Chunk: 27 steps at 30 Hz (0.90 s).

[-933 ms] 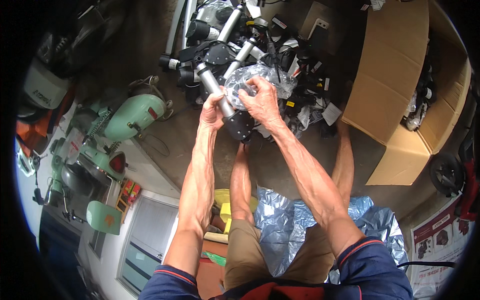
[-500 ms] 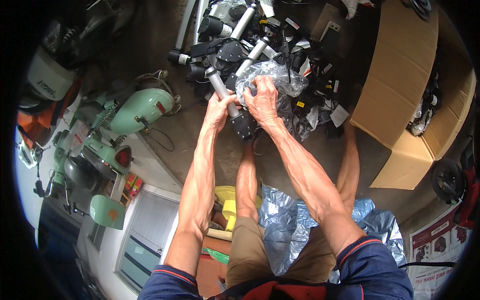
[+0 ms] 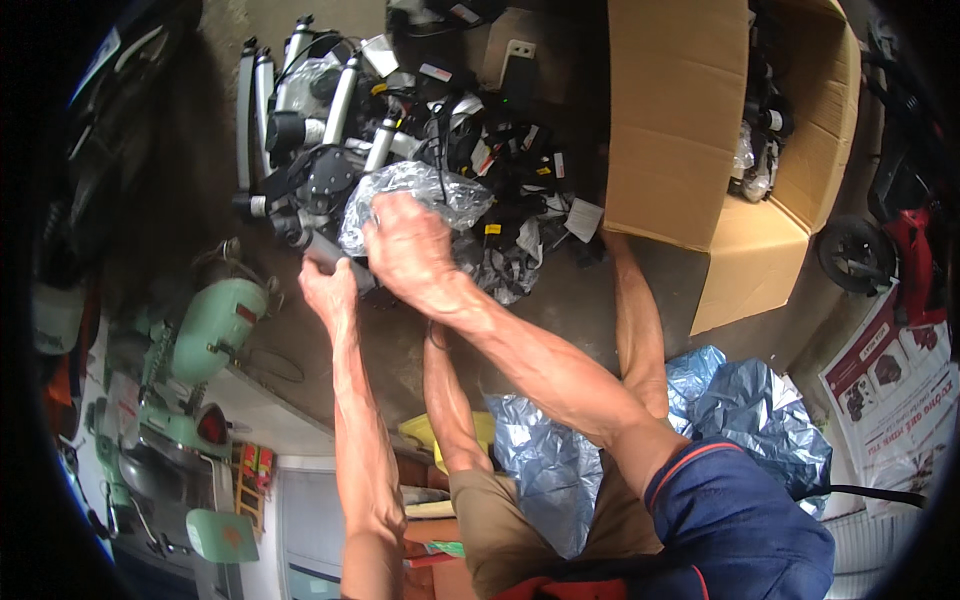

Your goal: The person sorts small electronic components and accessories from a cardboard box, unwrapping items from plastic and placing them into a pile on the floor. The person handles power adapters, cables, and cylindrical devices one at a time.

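A linear actuator with a silver tube [image 3: 328, 255] and black end lies in my left hand [image 3: 332, 290], its fingers closed around the lower part. My right hand [image 3: 412, 248], a little blurred, is bunched closed on a crumpled clear plastic bag [image 3: 445, 195] just beside the tube. Beyond my hands, more silver-tubed actuators [image 3: 342, 100] with black motor housings [image 3: 328, 178] lie in a pile on the floor. To the right of the bag is a heap of black cables and small parts [image 3: 510, 150] with white and yellow tags.
A large open cardboard box [image 3: 675, 130] stands at the right, with similar parts inside. Silvery plastic sheeting [image 3: 550, 460] lies around my legs. Green scooters [image 3: 220, 325] are parked at the left. A power socket block [image 3: 519, 48] lies near a piece of cardboard at the far side.
The whole view has shifted, so the pile and box now appear further left. The actuator in my left hand lies at a flatter slant. My right hand remains on the plastic bag.
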Each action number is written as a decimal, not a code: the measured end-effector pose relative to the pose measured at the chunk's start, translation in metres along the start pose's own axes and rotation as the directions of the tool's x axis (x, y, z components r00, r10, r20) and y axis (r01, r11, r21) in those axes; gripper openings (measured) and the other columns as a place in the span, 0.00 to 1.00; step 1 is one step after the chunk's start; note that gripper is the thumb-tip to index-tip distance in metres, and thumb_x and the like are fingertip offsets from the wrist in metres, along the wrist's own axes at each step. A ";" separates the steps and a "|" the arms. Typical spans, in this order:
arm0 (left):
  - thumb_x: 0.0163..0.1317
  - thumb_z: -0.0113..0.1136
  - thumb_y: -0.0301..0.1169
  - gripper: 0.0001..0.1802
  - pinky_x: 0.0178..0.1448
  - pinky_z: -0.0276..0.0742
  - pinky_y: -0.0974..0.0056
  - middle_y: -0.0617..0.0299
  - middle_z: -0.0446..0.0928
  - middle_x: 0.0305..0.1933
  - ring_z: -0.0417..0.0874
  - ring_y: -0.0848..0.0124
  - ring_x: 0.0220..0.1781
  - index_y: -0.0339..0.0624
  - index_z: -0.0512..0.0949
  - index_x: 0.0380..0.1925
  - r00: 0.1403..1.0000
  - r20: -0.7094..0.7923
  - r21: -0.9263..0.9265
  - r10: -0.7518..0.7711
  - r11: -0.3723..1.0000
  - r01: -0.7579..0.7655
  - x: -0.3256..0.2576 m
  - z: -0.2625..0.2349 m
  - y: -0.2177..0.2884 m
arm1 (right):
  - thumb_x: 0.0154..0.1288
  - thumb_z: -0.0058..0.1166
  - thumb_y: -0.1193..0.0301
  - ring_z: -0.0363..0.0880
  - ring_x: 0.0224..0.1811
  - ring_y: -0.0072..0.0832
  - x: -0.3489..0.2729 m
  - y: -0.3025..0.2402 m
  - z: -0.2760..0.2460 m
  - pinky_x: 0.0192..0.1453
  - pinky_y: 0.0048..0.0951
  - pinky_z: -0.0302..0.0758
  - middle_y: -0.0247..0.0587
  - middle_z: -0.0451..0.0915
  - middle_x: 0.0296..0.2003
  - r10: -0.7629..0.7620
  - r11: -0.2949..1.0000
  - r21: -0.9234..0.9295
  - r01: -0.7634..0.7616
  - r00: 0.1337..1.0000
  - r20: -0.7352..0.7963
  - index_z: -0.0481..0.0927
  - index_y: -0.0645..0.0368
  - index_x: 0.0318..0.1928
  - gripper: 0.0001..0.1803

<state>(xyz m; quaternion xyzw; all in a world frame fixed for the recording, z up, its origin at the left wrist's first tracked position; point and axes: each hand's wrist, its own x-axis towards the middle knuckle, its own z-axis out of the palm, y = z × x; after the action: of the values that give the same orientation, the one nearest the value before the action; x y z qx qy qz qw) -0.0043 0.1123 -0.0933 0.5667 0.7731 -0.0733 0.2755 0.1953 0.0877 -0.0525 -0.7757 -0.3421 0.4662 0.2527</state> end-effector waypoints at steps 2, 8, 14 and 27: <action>0.55 0.67 0.29 0.38 0.72 0.70 0.47 0.37 0.73 0.64 0.76 0.43 0.66 0.29 0.70 0.67 0.980 -0.179 0.070 0.089 0.995 -0.078 -0.004 -0.010 0.023 | 0.65 0.56 0.71 0.81 0.46 0.52 0.039 0.036 -0.052 0.49 0.50 0.79 0.55 0.79 0.41 -0.032 0.998 -0.053 0.014 0.934 -0.357 0.78 0.61 0.43 0.09; 0.64 0.68 0.23 0.15 0.51 0.82 0.63 0.58 0.80 0.51 0.84 0.68 0.48 0.34 0.81 0.50 0.936 -0.305 -0.483 0.173 0.819 -0.309 -0.007 -0.002 0.158 | 0.58 0.72 0.49 0.85 0.56 0.55 0.159 0.153 -0.123 0.57 0.52 0.83 0.65 0.82 0.53 0.385 0.859 -0.174 -0.482 0.831 -0.403 0.76 0.72 0.55 0.39; 0.63 0.67 0.24 0.13 0.58 0.83 0.61 0.53 0.89 0.45 0.89 0.67 0.49 0.36 0.84 0.48 0.937 -0.002 -0.386 0.350 0.864 -0.323 0.022 0.041 0.226 | 0.54 0.70 0.53 0.87 0.53 0.52 0.189 0.180 -0.111 0.57 0.50 0.83 0.59 0.87 0.48 0.370 0.840 -0.275 -0.468 0.864 -0.342 0.78 0.73 0.53 0.37; 0.61 0.51 0.26 0.36 0.80 0.67 0.53 0.38 0.63 0.79 0.70 0.46 0.77 0.33 0.67 0.73 0.490 0.655 -0.206 0.576 0.759 -0.617 0.021 0.225 0.239 | 0.55 0.65 0.51 0.85 0.52 0.62 0.157 0.198 -0.152 0.58 0.55 0.81 0.70 0.84 0.47 0.416 0.887 -0.049 -0.459 0.839 -0.351 0.77 0.73 0.51 0.36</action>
<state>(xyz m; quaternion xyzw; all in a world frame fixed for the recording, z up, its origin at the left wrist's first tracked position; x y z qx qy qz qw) 0.2879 0.1171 -0.2445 0.7369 0.3674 -0.1986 0.5315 0.4418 0.0706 -0.2138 -0.9151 -0.1381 0.3513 0.1418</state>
